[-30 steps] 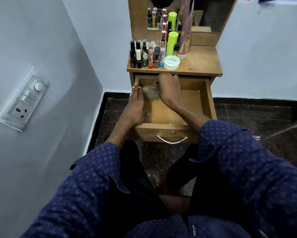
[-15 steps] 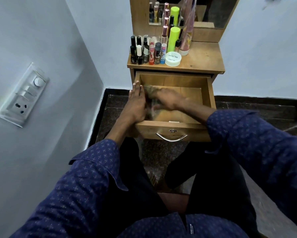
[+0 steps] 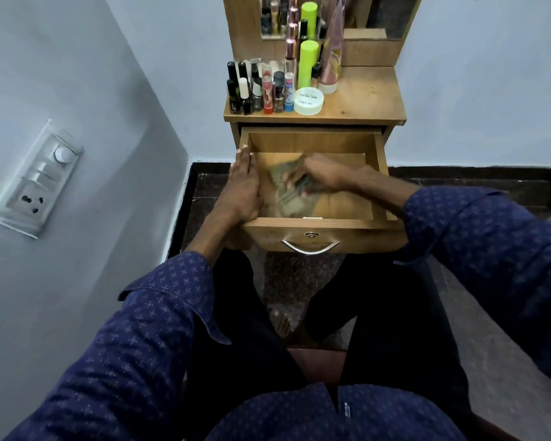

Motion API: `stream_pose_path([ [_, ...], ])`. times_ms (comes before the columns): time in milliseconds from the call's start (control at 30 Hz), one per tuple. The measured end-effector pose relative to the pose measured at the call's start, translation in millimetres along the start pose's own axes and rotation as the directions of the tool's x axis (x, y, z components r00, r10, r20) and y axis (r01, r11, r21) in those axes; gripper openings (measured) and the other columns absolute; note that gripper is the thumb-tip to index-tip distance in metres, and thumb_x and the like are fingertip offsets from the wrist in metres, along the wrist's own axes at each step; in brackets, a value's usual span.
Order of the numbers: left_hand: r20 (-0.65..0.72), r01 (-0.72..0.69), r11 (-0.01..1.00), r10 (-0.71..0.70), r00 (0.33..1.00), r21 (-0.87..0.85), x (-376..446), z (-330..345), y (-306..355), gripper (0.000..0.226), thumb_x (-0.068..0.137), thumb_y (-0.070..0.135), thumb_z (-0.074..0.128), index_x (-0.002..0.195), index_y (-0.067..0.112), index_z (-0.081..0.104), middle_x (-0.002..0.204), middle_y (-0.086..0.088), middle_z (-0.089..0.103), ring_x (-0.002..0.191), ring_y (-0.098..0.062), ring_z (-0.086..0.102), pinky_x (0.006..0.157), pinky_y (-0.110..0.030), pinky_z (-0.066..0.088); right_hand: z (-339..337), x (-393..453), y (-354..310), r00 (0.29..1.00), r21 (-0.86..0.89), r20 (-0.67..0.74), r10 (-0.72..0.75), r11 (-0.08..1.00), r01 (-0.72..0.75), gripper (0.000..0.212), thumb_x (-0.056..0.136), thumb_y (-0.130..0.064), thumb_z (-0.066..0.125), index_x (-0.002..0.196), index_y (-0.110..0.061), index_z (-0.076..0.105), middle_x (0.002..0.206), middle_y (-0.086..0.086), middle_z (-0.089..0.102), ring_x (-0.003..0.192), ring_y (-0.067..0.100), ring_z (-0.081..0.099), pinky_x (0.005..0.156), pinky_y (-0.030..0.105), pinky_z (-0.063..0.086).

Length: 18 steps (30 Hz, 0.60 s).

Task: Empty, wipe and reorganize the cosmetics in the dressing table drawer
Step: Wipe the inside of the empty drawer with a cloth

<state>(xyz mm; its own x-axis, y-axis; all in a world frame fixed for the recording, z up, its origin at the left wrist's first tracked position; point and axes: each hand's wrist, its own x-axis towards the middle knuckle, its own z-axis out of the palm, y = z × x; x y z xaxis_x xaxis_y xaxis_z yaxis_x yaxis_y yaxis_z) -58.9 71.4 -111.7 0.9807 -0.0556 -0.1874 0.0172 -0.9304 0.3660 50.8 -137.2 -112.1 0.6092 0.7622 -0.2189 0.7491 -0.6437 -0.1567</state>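
A wooden drawer (image 3: 312, 140) stands pulled out from a small dressing table, and no cosmetics show inside it, only a greenish cloth (image 3: 286, 192) lying on the drawer floor. The emptying step looks done and the wiping step appears to be in progress; putting the cosmetics back is still to come.

The right hand (image 3: 318, 176) sits on top of the cloth, fingers bent over it and pressing it down (the hand and cloth are blurred, so whether the fingers pinch the fabric or only press it cannot be told). Just beside it, the left hand (image 3: 244, 189) rests flat along the drawer's left wall, fingers straight and together, holding nothing and seemingly steadying the drawer.

Beyond both hands, on the table top (image 3: 363, 103), stand the cosmetics: a cluster of nail polish bottles (image 3: 258, 90), a round white tub (image 3: 308, 102) and a tall lime-green bottle (image 3: 308, 63) behind it. Nearer the person than the hands, a curved metal handle (image 3: 310, 248) fronts the drawer.
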Motion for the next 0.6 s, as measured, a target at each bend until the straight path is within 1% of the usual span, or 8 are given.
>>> stream_pose_path([
  [67,0.006,0.012,1.0,-0.012,1.0,0.009,0.4,0.6,-5.3,0.095,0.097,0.004,0.057,0.163,-0.001,-0.012,0.171,-0.018,-0.023,0.159,-0.03,-0.019,0.129,-0.038,-0.007,-1.3,-1.3,28.9,0.995,-0.055,0.002,0.101,0.993,-0.1,0.049,0.097,-0.025,0.064,0.144,-0.034,0.055,0.138,0.0,0.064,0.115,0.023,0.064,0.089,0.042,0.056],
  [133,0.007,0.024,0.999,-0.024,1.0,0.025,0.2,1.1,-9.8,0.095,0.098,0.004,0.057,0.163,-0.001,-0.012,0.171,-0.017,-0.024,0.16,-0.029,-0.019,0.131,-0.04,-0.005,1.0,-10.8,27.1,0.988,-0.179,-0.011,0.151,0.972,-0.151,0.054,0.103,-0.026,0.053,0.155,-0.036,0.04,0.149,0.005,0.056,0.115,0.028,0.064,0.083,0.04,0.055],
  [200,0.009,0.02,0.999,-0.02,1.0,0.038,-0.9,0.7,-9.0,0.096,0.098,0.004,0.059,0.163,-0.001,-0.011,0.171,-0.018,-0.024,0.16,-0.03,-0.018,0.131,-0.04,-0.004,13.8,-20.8,16.5,0.98,-0.273,-0.035,0.197,0.941,-0.199,0.059,0.106,-0.027,0.051,0.16,-0.025,0.029,0.16,0.012,0.04,0.118,0.033,0.061,0.085,0.042,0.053],
  [267,0.014,0.017,0.999,-0.018,1.0,0.037,-0.9,0.4,-3.1,0.097,0.098,0.006,0.061,0.163,-0.002,-0.01,0.171,-0.019,-0.023,0.16,-0.031,-0.018,0.129,-0.039,-0.005,27.6,-37.4,11.4,0.944,-0.355,0.007,0.331,0.883,-0.307,0.065,0.104,-0.022,0.053,0.161,-0.015,0.021,0.162,0.019,0.025,0.125,0.036,0.057,0.093,0.045,0.054],
  [367,0.016,0.004,0.999,-0.004,1.0,0.041,1.6,-1.5,4.9,0.098,0.098,0.007,0.063,0.163,-0.002,-0.01,0.171,-0.019,-0.022,0.16,-0.032,-0.016,0.129,-0.039,-0.004,20.1,-41.2,15.2,0.89,-0.384,0.05,0.453,0.831,-0.402,0.061,0.101,-0.017,0.06,0.156,-0.011,0.034,0.156,0.017,0.034,0.128,0.035,0.056,0.098,0.043,0.053],
  [467,0.004,0.046,0.998,-0.046,0.999,0.046,-1.6,1.4,-1.0,0.093,0.099,0.005,0.058,0.163,-0.003,-0.008,0.171,-0.02,-0.02,0.16,-0.032,-0.015,0.129,-0.039,-0.003,4.5,-29.6,-10.6,0.831,-0.395,0.287,0.477,0.849,-0.351,0.035,0.096,-0.021,0.067,0.128,-0.008,0.062,0.121,0.012,0.06,0.103,0.027,0.063,0.082,0.037,0.054],
  [533,0.001,0.05,0.997,-0.05,0.999,0.054,-2.5,1.3,-3.5,0.09,0.099,0.004,0.056,0.163,-0.003,-0.006,0.172,-0.02,-0.019,0.16,-0.032,-0.014,0.13,-0.04,-0.003,1.9,-25.8,-26.9,0.685,-0.334,0.54,0.489,0.872,-0.358,0.016,0.103,-0.018,0.057,0.105,-0.004,0.065,0.098,0.01,0.062,0.078,0.023,0.063,0.062,0.032,0.053],
  [600,-0.007,0.05,0.998,-0.049,0.999,0.042,-0.3,0.8,-1.4,0.09,0.099,0.004,0.056,0.163,-0.003,-0.006,0.172,-0.02,-0.018,0.16,-0.032,-0.015,0.13,-0.04,-0.004,-4.6,-29.0,-26.7,0.589,-0.151,0.699,0.405,0.889,-0.432,0.022,0.108,-0.018,0.049,0.113,-0.001,0.062,0.106,0.015,0.061,0.077,0.025,0.063,0.057,0.033,0.055],
])
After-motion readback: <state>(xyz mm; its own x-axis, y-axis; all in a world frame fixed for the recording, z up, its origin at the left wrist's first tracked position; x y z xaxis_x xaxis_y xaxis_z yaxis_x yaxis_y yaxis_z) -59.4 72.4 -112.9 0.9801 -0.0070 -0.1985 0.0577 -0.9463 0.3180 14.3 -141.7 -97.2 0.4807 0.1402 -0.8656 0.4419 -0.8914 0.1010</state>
